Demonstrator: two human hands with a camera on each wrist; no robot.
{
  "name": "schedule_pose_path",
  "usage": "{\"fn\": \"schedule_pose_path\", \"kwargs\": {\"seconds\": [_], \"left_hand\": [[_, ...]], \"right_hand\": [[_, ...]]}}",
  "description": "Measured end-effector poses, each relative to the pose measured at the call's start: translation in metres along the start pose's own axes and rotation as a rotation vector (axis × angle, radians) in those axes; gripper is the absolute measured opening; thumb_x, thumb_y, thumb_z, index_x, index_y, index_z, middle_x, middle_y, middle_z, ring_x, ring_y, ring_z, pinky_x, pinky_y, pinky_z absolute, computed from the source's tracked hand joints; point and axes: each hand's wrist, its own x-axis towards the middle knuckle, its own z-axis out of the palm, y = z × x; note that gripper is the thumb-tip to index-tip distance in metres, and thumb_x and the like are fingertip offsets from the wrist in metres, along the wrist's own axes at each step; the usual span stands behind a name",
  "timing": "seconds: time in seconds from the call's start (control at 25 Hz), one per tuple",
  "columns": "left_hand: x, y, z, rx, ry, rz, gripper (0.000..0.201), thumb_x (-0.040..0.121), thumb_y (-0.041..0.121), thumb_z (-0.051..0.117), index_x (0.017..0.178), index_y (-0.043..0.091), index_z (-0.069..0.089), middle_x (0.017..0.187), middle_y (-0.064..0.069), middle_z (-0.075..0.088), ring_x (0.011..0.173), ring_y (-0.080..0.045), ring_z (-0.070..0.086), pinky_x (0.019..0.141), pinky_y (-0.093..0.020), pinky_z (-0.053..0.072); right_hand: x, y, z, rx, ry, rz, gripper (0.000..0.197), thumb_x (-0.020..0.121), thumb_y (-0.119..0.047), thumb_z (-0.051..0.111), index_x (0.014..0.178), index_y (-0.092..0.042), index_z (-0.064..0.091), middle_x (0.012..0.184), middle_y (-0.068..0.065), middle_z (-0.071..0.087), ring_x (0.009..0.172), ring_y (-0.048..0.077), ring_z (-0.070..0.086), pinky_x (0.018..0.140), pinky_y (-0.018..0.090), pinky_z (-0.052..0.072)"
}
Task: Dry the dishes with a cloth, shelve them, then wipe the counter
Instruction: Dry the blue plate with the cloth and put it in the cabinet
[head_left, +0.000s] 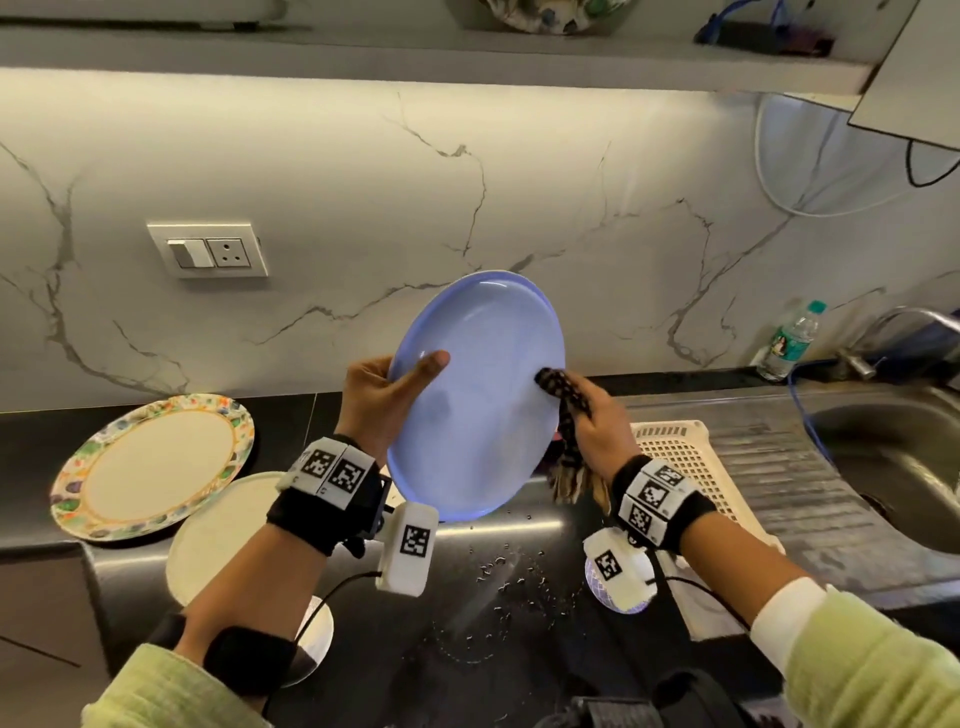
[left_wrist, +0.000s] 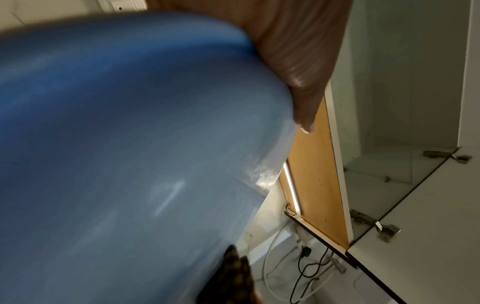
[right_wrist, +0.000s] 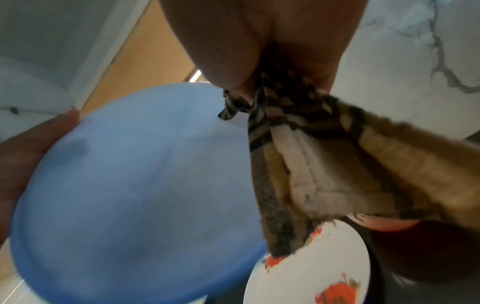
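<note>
A light blue plate (head_left: 483, 395) is held tilted above the dark counter. My left hand (head_left: 382, 395) grips its left rim, thumb across the face. My right hand (head_left: 592, 421) grips a brown checked cloth (head_left: 563, 395) against the plate's right edge, and the cloth's loose end hangs below the hand. In the left wrist view the blue plate (left_wrist: 130, 154) fills the picture under the thumb (left_wrist: 298, 61). The right wrist view shows the cloth (right_wrist: 324, 160) bunched in the fingers beside the plate (right_wrist: 135, 185).
A floral-rimmed plate (head_left: 150, 467) and a cream plate (head_left: 218, 530) lie on the counter at left. A beige perforated basket (head_left: 680, 452) sits by the steel sink (head_left: 893, 467). Water drops (head_left: 509, 571) dot the counter. A shelf (head_left: 415, 52) runs above with a patterned dish. A bottle (head_left: 789, 340) stands near the tap.
</note>
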Motion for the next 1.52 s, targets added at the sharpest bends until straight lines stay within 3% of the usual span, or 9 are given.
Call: {"fn": "schedule_pose_path", "kwargs": {"seconds": [0.24, 0.44, 0.64, 0.76, 0.92, 1.08, 1.24, 1.4, 1.52], "left_hand": [[0.013, 0.020, -0.007, 0.102, 0.166, 0.139, 0.058, 0.079, 0.027, 0.074, 0.046, 0.017, 0.027, 0.036, 0.010, 0.024, 0.040, -0.006, 0.022, 0.041, -0.016, 0.021], [-0.003, 0.024, 0.010, 0.550, -0.010, 0.466, 0.060, 0.076, 0.055, 0.064, 0.043, 0.022, 0.027, 0.037, 0.007, 0.018, 0.039, -0.009, 0.023, 0.040, -0.015, 0.023], [-0.016, -0.006, 0.015, 0.983, -0.222, 1.034, 0.050, 0.085, 0.049, 0.051, 0.050, 0.013, 0.054, 0.045, 0.001, 0.054, 0.036, -0.017, 0.049, 0.039, -0.014, 0.036], [-0.019, -0.019, 0.009, 1.126, -0.278, 1.130, 0.046, 0.087, 0.044, 0.050, 0.052, 0.015, 0.056, 0.048, 0.000, 0.056, 0.037, -0.017, 0.054, 0.037, -0.017, 0.042], [-0.025, -0.041, -0.002, 1.214, -0.351, 1.200, 0.038, 0.081, 0.041, 0.067, 0.056, 0.014, 0.061, 0.052, -0.001, 0.060, 0.039, -0.015, 0.055, 0.039, -0.017, 0.046], [-0.032, -0.056, -0.009, 1.258, -0.362, 1.098, 0.036, 0.079, 0.048, 0.067, 0.066, 0.015, 0.065, 0.066, -0.002, 0.066, 0.054, -0.018, 0.064, 0.054, -0.025, 0.056], [-0.042, -0.069, -0.031, 1.224, -0.168, 0.667, 0.065, 0.076, 0.078, 0.039, 0.092, 0.019, 0.063, 0.116, -0.004, 0.063, 0.109, -0.024, 0.060, 0.096, -0.046, 0.046], [-0.036, -0.067, -0.047, 0.598, 0.145, -0.093, 0.106, 0.057, 0.086, 0.050, 0.139, 0.023, 0.027, 0.139, -0.007, 0.035, 0.103, -0.023, 0.057, 0.077, -0.037, 0.055], [-0.022, -0.051, -0.055, 0.586, 0.054, -0.262, 0.089, 0.075, 0.056, 0.066, 0.144, 0.019, 0.024, 0.139, -0.012, 0.037, 0.102, -0.030, 0.058, 0.072, -0.041, 0.057]], "right_hand": [[-0.023, -0.002, -0.006, 0.284, -0.285, 0.385, 0.026, 0.088, 0.014, 0.040, 0.106, 0.008, 0.058, 0.080, 0.005, 0.060, 0.072, 0.015, 0.056, 0.061, 0.017, 0.049], [0.020, -0.036, -0.051, 0.792, -0.081, 0.541, 0.034, 0.091, -0.035, 0.053, 0.074, -0.009, 0.067, 0.066, 0.004, 0.068, 0.059, 0.015, 0.065, 0.060, 0.026, 0.054], [0.038, -0.055, -0.063, 0.745, -0.383, 0.639, 0.068, 0.075, -0.073, 0.051, 0.104, -0.013, 0.066, 0.095, 0.007, 0.065, 0.088, 0.021, 0.059, 0.089, 0.037, 0.042], [0.037, -0.045, -0.052, 0.611, -0.425, 0.694, 0.060, 0.072, -0.060, 0.064, 0.103, -0.009, 0.064, 0.083, 0.008, 0.070, 0.075, 0.020, 0.066, 0.075, 0.033, 0.053], [0.036, -0.035, -0.035, 0.440, -0.416, 0.738, 0.051, 0.075, -0.032, 0.070, 0.118, -0.009, 0.058, 0.110, 0.022, 0.065, 0.101, 0.036, 0.062, 0.094, 0.045, 0.049], [0.030, -0.036, -0.019, 0.415, -0.302, 0.627, 0.023, 0.084, -0.018, 0.060, 0.104, -0.008, 0.061, 0.095, 0.019, 0.064, 0.084, 0.032, 0.061, 0.071, 0.036, 0.053], [0.026, -0.025, -0.019, 0.506, -0.203, 0.579, 0.023, 0.086, -0.013, 0.059, 0.107, -0.005, 0.061, 0.096, 0.019, 0.064, 0.081, 0.032, 0.060, 0.068, 0.036, 0.052], [0.021, -0.024, -0.022, 0.475, -0.265, 0.477, 0.019, 0.090, -0.012, 0.056, 0.107, -0.005, 0.061, 0.093, 0.014, 0.067, 0.079, 0.026, 0.064, 0.063, 0.031, 0.053], [0.013, -0.023, -0.018, 0.473, -0.308, 0.460, 0.017, 0.090, -0.015, 0.058, 0.105, -0.008, 0.063, 0.092, 0.013, 0.070, 0.079, 0.025, 0.067, 0.068, 0.033, 0.054]]}}
